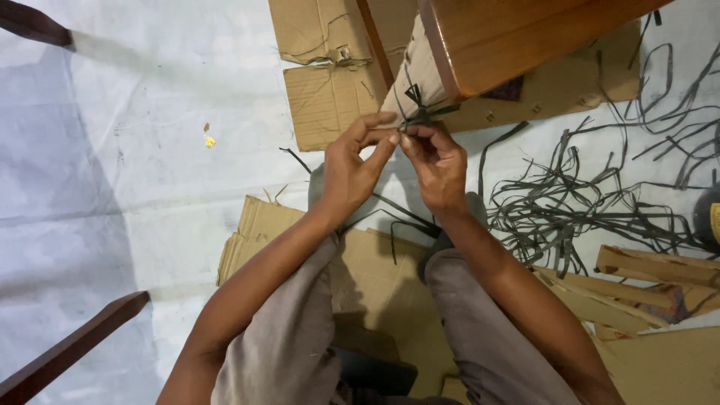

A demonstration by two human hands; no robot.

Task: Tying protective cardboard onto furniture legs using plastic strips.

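1. My knees in grey-brown trousers (292, 337) fill the bottom of the view, bent over flattened brown cardboard sheets (367, 277) spread on the pale floor covering (135, 165).
2. My left hand (352, 169) rises from between my knees, thumb and forefinger pinched on a thin dark plastic strap (420, 114).
3. My right hand (439, 165) sits just beside it, its fingertips also clenched on the same strap; the two hands nearly touch.
4. The strap is knotted or looped at the padded beige corner wrap (416, 75) of a polished brown wooden furniture piece (517, 34), directly above my fingers.
5. Loose ends of that strap trail down between my wrists toward the cardboard.
6. To my right, a tangled heap of dark cut straps (570, 210) lies on the floor, well apart from my hands.
7. Pale wooden slats (656, 266) rest near the right edge.
8. Two dark wooden legs (71, 349) angle in at the left.
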